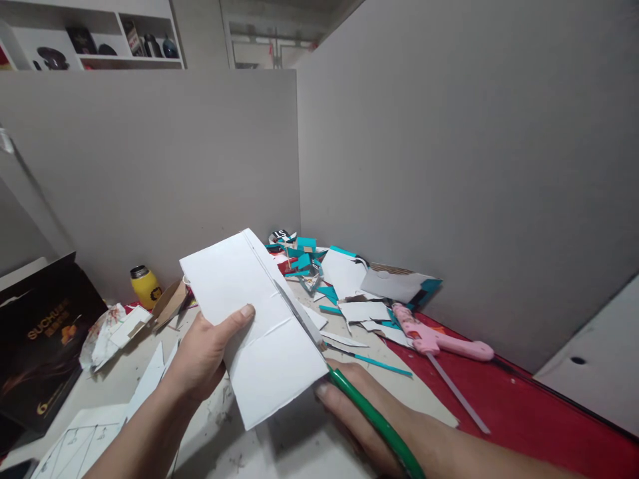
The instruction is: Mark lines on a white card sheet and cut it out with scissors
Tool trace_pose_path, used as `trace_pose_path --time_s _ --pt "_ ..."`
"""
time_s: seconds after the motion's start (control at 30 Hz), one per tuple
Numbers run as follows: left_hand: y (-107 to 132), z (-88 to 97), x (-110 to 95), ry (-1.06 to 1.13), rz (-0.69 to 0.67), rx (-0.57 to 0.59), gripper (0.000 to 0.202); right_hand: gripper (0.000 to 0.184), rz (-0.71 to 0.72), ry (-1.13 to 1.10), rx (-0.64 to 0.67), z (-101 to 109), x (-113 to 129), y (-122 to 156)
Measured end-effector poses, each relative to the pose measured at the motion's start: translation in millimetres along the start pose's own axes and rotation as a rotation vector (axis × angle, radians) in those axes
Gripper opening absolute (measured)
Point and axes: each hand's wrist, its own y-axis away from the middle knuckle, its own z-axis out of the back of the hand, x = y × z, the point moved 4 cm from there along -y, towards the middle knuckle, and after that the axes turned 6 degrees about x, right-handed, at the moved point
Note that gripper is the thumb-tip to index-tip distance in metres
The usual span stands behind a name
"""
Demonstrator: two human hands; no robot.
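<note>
A sheet of white cardboard (269,346) with crease lines is held up over the table, tilted toward me. My left hand (207,349) grips its left edge, thumb flat on the white face and fingers hidden behind. Green-handled scissors (367,412) are in my right hand (357,406), which is wrapped round the handle at the lower right. One scissor blade lies along the right edge of the cardboard, and a narrow strip there stands partly apart from the sheet. The other blade is hidden behind the cardboard.
White and teal cardboard scraps (362,309) lie piled at the back right. A pink glue gun (439,342) with a glue stick rests on the red cloth (529,399). A yellow bottle (146,286) and black box (44,339) stand left. Grey partitions (150,166) enclose the table.
</note>
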Motion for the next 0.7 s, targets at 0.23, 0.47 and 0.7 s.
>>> trace_pose_path --time_s 0.23,0.47,0.7 --pt "-0.5 0.7 -1.4 -0.017 0.001 0.008 0.076 0.030 -0.009 0.006 0.028 -4.2 -5.3 -0.9" --pt "1.4 1.2 -2.8 -0.018 -0.017 0.011 0.070 0.026 0.015 0.005 0.016 -0.2 -7.9 -0.8" --pt "2.1 -2.3 -1.5 0.006 -0.010 -0.013 0.076 0.024 0.005 0.025 0.009 2.6 -5.0 -4.5"
